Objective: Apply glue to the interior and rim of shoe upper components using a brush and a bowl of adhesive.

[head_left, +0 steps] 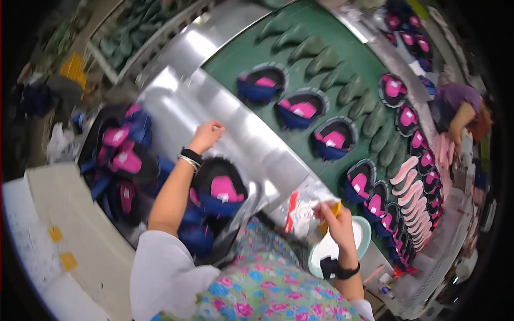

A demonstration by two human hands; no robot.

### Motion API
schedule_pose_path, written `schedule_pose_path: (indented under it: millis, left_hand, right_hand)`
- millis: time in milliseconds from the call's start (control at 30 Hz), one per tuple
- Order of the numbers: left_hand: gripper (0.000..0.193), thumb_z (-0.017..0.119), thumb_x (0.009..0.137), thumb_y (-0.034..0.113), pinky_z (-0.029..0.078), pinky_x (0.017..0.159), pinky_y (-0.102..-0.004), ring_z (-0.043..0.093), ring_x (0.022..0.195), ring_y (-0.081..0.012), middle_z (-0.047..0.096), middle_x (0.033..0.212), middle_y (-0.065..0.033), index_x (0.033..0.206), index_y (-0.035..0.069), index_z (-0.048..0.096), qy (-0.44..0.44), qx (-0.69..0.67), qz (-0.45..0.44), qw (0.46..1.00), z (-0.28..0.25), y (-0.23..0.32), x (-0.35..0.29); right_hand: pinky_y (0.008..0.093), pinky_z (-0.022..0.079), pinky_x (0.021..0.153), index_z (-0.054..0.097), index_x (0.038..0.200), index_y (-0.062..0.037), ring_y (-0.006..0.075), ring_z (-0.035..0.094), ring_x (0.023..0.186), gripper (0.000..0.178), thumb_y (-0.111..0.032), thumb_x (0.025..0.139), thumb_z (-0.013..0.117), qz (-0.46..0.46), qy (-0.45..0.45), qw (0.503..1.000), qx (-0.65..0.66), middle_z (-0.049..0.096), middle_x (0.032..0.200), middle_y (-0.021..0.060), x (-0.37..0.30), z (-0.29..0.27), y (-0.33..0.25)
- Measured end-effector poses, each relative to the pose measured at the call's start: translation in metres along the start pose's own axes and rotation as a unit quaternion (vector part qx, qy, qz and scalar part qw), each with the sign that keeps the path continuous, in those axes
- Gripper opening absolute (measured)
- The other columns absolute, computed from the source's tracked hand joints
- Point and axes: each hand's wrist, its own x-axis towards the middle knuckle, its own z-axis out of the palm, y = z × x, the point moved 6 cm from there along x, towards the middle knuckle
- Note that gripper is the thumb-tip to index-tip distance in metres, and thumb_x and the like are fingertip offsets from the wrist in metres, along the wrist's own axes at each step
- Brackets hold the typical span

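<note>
The right hand (339, 227)'s fingers are pinching a yellow object (337, 208) beside the far edge of a pale bowl (367, 235). The left hand (204, 137) is curling, whether around anything I cannot tell, well left of the bowl. Silver sheeting (306, 213) is lying just left of it.

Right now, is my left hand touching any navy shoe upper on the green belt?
Apart. The head view shows the metal ledge between your left hand and those uppers.

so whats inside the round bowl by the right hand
Inside the bowl there's something white; I can't tell whether it's contents or lining. The right hand and wrist cover part of the interior, so that can't be seen.
</note>
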Motion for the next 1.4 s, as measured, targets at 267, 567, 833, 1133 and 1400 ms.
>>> schedule_pose_path:
  millis: [267, 567, 833, 1133, 1400]
  left_hand:
    - [0.062, 0.064, 0.082, 0.042, 0.049, 0.070, -0.0300, 0.058, 0.085, -0.0187, 0.059, 0.106, -0.0108, 0.124, 0.000, 0.045, -0.007, -0.186, -0.140, 0.973, 0.001, -0.155, -0.143]
    - [0.033, 0.045, 0.092, 0.029, 0.044, 0.084, -0.0474, 0.055, 0.100, -0.0425, 0.061, 0.101, -0.0250, 0.114, 0.007, 0.055, 0.156, 0.097, -0.058, 0.981, -0.005, -0.132, -0.135]
    - [0.085, 0.065, 0.072, 0.005, 0.028, 0.107, -0.0380, 0.034, 0.131, -0.0305, 0.031, 0.143, -0.0198, 0.144, 0.003, 0.019, 0.013, -0.102, 0.274, 0.956, 0.015, 0.059, -0.215]
    - [0.052, 0.037, 0.095, 0.015, 0.046, 0.090, -0.0297, 0.057, 0.104, -0.0181, 0.053, 0.125, -0.0090, 0.144, 0.006, 0.025, -0.109, -0.448, 0.167, 0.871, 0.086, 0.092, -0.269]
    - [0.030, 0.057, 0.082, -0.003, 0.050, 0.075, -0.0289, 0.062, 0.082, -0.0168, 0.063, 0.099, -0.0064, 0.112, 0.001, 0.056, -0.322, 0.057, 0.288, 0.900, 0.132, 0.051, -0.349]
  right_hand:
    - [0.0373, 0.046, 0.075, 0.062, 0.095, -0.0017, 0.0332, 0.057, 0.087, 0.020, -0.014, 0.080, 0.062, -0.198, -0.166, 0.945, -0.201, 0.059, 0.093, 0.0154, 0.046, 0.148, -0.016]
    - [0.0395, 0.047, 0.082, 0.060, 0.101, -0.0063, 0.0305, 0.054, 0.101, 0.043, -0.021, 0.065, 0.078, -0.197, -0.229, 0.876, -0.375, 0.061, 0.105, 0.0101, 0.056, 0.224, 0.018]
    - [0.0396, 0.048, 0.075, 0.060, 0.100, -0.0016, 0.0338, 0.059, 0.090, 0.043, -0.031, 0.072, 0.075, -0.268, -0.157, 0.927, -0.208, 0.063, 0.095, 0.0160, 0.001, 0.151, -0.066]
    - [0.0338, 0.047, 0.070, 0.064, 0.090, -0.0012, 0.0269, 0.061, 0.076, 0.030, -0.030, 0.087, 0.060, -0.240, -0.053, 0.968, -0.051, 0.065, 0.082, 0.0148, -0.097, 0.035, -0.062]
    - [0.0366, 0.045, 0.062, 0.067, 0.080, -0.0007, 0.0268, 0.059, 0.066, 0.037, -0.038, 0.083, 0.064, 0.009, 0.425, 0.905, -0.010, 0.062, 0.072, 0.0127, -0.187, -0.124, 0.141]
